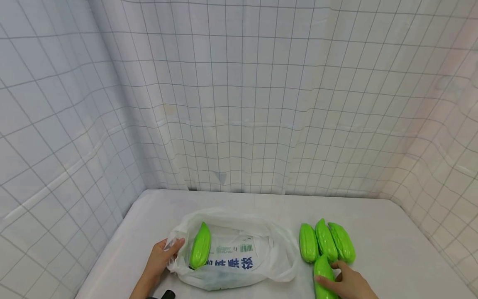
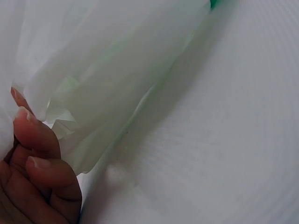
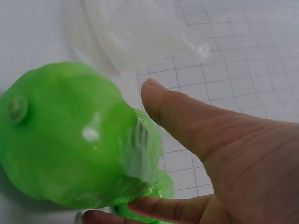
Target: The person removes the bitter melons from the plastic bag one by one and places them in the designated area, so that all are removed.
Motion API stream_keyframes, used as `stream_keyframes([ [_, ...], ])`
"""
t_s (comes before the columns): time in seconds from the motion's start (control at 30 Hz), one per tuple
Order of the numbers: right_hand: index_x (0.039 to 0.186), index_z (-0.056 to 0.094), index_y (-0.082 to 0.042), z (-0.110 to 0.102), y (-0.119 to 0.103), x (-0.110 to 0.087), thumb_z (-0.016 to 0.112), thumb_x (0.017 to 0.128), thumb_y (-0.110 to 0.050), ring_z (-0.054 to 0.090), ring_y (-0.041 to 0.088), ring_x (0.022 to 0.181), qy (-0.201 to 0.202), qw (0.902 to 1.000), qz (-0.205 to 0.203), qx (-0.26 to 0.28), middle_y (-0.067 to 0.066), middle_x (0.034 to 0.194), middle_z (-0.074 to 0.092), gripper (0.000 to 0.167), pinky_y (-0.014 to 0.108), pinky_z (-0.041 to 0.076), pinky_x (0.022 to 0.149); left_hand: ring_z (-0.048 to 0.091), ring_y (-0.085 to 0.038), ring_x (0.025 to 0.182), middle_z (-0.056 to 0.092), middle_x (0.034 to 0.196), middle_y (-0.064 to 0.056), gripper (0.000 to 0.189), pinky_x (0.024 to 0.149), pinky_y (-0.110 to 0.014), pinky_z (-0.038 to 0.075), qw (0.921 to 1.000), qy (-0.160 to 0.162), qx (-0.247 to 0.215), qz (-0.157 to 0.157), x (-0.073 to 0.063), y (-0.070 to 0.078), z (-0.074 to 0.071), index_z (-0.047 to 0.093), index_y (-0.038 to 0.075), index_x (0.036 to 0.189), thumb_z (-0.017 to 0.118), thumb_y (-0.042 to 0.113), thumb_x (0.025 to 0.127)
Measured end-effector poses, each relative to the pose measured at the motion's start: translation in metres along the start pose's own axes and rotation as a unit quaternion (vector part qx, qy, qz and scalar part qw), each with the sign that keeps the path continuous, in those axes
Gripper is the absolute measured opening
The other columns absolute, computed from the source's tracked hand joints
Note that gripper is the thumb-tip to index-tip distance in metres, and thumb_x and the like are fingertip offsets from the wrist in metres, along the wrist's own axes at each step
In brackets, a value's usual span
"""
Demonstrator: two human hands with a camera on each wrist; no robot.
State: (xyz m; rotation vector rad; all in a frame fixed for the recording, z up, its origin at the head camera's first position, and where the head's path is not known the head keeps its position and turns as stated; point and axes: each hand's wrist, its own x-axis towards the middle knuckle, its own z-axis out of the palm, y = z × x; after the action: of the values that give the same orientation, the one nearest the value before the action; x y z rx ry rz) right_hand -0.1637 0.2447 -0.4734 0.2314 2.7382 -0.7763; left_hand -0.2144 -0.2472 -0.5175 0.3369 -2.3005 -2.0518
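Note:
A white plastic bag [image 1: 276, 265] lies spread with its mouth open, printed with blue characters and a barcode. My left hand [image 1: 164, 256] grips its left rim; in the left wrist view the fingers [image 2: 39, 133] curl at the thin plastic. Inside the bag, at its left, is a glossy green ridged gourd [image 1: 201, 247]. My right hand [image 1: 347, 280] is around another green gourd [image 1: 323, 270] at the table's front. From the right wrist, the thumb [image 3: 173, 109] looks straight and apart from that gourd [image 3: 65, 135], with fingers by its lower edge.
Three more green gourds [image 1: 325, 240] lie side by side behind the one at my right hand. White table [image 1: 388, 236] extends to the right. White curtains with a grid pattern [image 1: 239, 104] stand behind and at both sides. A small black object [image 1: 169, 294] shows near my left wrist.

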Motion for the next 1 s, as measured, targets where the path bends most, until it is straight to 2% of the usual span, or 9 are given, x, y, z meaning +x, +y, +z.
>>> stream_keyframes([
  [0.13, 0.113, 0.053, 0.009, -0.001, -0.001, -0.001, 0.062, 0.076, -0.068, 0.059, 0.025, 0.072, 0.006, 0.9999, 0.006, 0.007, 0.008, 0.080, 0.061, 0.086, 0.043, 0.048, 0.064, 0.049, -0.013, 0.052, 0.050, 0.058, -0.001, 0.029, 0.049, -0.026, 0.042, 1.0000, -0.001, 0.003, 0.000, 0.000, 0.001, 0.000, 0.058, 0.003, 0.077, 0.068, 0.028, 0.089],
  [0.5, 0.111, 0.054, 0.011, -0.009, -0.001, 0.000, 0.051, 0.086, -0.065, 0.058, 0.024, 0.072, 0.042, 0.9988, -0.010, 0.024, 0.006, 0.081, 0.061, 0.080, 0.044, 0.047, 0.064, 0.049, -0.013, 0.051, 0.050, 0.058, -0.002, 0.028, 0.048, -0.026, 0.042, 1.0000, 0.002, -0.007, 0.000, -0.002, 0.002, 0.001, 0.059, 0.002, 0.079, 0.068, 0.026, 0.089],
  [0.7, 0.115, 0.053, 0.010, -0.012, -0.003, 0.000, 0.051, 0.086, -0.066, 0.059, 0.021, 0.074, 0.075, 0.9960, -0.016, 0.046, 0.004, 0.084, 0.062, 0.081, 0.042, 0.047, 0.065, 0.049, -0.013, 0.052, 0.050, 0.059, -0.001, 0.029, 0.049, -0.026, 0.042, 1.0000, 0.003, 0.002, 0.001, -0.002, 0.001, 0.001, 0.059, 0.003, 0.079, 0.068, 0.029, 0.088],
  [1.0, 0.113, 0.058, 0.005, -0.021, -0.013, -0.003, 0.052, 0.090, -0.059, 0.061, 0.024, 0.080, 0.141, 0.9876, -0.038, 0.058, 0.006, 0.088, 0.064, 0.069, 0.041, 0.047, 0.065, 0.051, -0.014, 0.054, 0.052, 0.061, -0.003, 0.032, 0.050, -0.026, 0.043, 0.9999, 0.001, 0.011, 0.008, -0.002, 0.000, 0.001, 0.059, 0.001, 0.081, 0.068, 0.031, 0.088],
])
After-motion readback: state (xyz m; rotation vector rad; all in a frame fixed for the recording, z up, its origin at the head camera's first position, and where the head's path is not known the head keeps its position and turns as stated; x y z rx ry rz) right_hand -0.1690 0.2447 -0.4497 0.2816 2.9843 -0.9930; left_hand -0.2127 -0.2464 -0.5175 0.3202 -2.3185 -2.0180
